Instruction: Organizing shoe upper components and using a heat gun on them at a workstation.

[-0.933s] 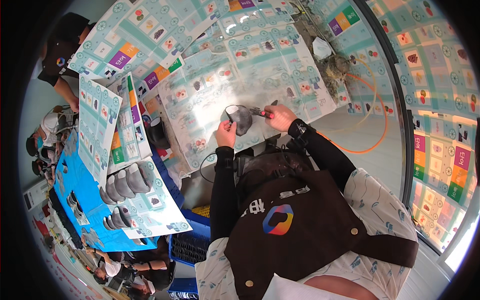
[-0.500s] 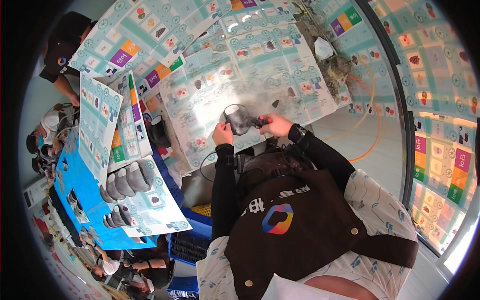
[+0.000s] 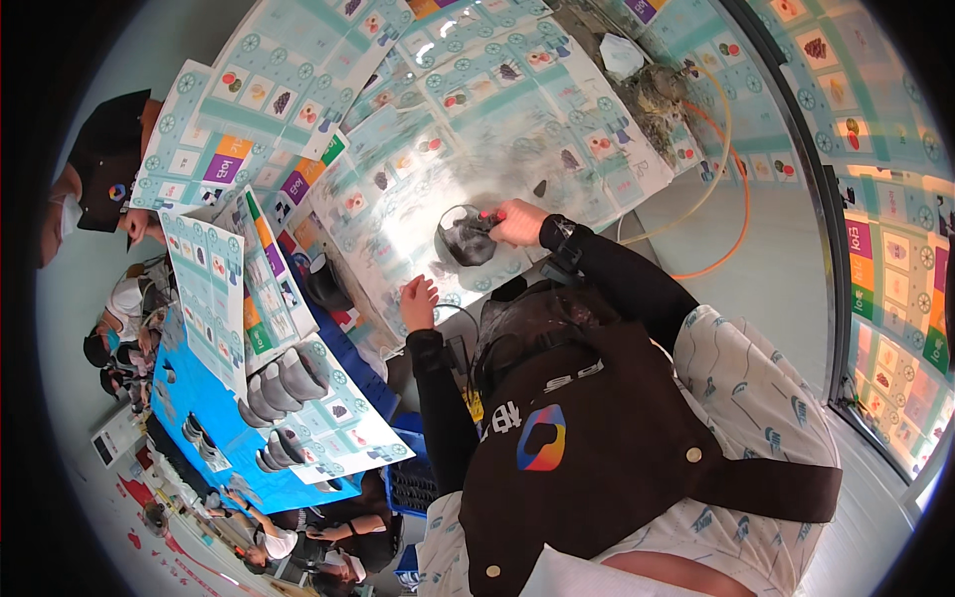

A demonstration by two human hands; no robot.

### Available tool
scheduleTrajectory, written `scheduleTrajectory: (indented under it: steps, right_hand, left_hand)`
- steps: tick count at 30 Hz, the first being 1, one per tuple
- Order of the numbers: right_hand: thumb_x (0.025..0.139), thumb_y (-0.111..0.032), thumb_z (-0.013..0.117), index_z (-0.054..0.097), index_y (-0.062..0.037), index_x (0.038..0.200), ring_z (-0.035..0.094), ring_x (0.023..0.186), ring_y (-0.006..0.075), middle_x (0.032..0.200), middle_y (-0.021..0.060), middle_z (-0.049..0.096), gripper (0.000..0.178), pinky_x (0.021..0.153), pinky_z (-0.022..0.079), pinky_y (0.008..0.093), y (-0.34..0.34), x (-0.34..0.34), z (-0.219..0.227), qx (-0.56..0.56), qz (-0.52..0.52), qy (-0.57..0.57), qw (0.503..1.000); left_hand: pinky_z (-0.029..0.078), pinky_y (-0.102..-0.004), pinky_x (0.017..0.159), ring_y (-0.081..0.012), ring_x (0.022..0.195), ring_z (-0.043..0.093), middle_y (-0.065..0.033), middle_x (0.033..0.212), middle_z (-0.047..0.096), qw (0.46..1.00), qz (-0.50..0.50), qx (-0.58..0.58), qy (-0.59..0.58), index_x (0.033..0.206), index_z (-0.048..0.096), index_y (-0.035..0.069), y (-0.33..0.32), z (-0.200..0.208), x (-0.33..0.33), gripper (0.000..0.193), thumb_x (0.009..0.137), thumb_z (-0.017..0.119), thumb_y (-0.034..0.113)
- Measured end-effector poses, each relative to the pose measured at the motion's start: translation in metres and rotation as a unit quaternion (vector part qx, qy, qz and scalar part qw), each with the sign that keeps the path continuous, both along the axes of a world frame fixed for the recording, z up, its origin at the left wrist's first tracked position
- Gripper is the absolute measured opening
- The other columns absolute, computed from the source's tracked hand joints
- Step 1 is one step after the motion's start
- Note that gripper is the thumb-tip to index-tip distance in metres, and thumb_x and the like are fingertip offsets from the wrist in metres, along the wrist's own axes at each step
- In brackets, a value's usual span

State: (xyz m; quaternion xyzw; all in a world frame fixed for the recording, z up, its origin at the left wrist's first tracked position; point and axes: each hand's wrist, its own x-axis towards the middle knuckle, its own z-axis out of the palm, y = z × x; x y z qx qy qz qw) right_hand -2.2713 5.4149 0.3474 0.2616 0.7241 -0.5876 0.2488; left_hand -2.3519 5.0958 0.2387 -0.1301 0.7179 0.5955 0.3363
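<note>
A dark grey, rounded shell-like piece [image 3: 470, 245] is over the near part of the paper-covered work surface [image 3: 398, 204]. A thin dark ring outline surrounds it. My right hand [image 3: 519, 223] is closed around a dark hand tool with red parts [image 3: 488, 220]; its front end meets or overlaps the upper right of the piece, and I cannot tell whether they touch. My left hand [image 3: 419, 302] is apart from the piece, near the surface's front edge, with fingers loosely bent and nothing visible in them.
Several grey curved pieces [image 3: 282, 386] stand on a printed board at the left, beside a blue-covered table [image 3: 179, 373]. Orange [image 3: 731, 229] and yellow hoses hang at the right. A small dark scrap [image 3: 540, 187] lies on the surface. Other people are at the far left.
My left hand has let go of the grey piece and drawn back toward me. My right hand and its tool have shifted slightly left and away. The whole view has turned a little.
</note>
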Motion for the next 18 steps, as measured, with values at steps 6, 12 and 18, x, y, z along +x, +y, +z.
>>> scheduleTrajectory:
  steps: [6,12,18]
  right_hand:
    - [0.074,-0.02,0.063,0.066,0.0018,0.083,0.064,0.058,0.0235,0.065,0.0136,0.066,0.024,0.058,0.05,0.0359,0.001,-0.005,0.013,0.023,-0.035,0.066,0.997]
    - [0.077,-0.018,0.066,0.068,-0.003,0.11,0.057,0.055,0.0153,0.066,0.0071,0.063,0.036,0.054,0.045,0.0324,0.004,-0.002,0.011,-0.029,0.046,-0.015,0.998]
    - [0.074,-0.019,0.059,0.065,0.0011,0.072,0.063,0.056,0.0281,0.059,0.0158,0.062,0.021,0.056,0.047,0.0414,0.015,0.007,0.017,0.051,0.185,0.029,0.981]
  left_hand:
    - [0.054,-0.0307,0.076,-0.0204,0.092,0.067,-0.0116,0.112,0.067,0.998,0.047,-0.007,-0.031,0.126,0.057,0.004,-0.03,0.022,0.0,0.035,0.098,0.058,0.024]
    - [0.053,-0.0314,0.078,-0.0203,0.096,0.066,-0.0111,0.114,0.067,0.997,0.057,0.004,-0.043,0.126,0.058,0.006,-0.014,0.018,-0.003,0.034,0.098,0.058,0.024]
    - [0.052,-0.024,0.064,-0.0127,0.075,0.066,-0.0089,0.097,0.072,0.999,0.021,-0.038,0.006,0.113,0.065,0.001,0.022,-0.002,-0.016,0.031,0.093,0.068,0.025]
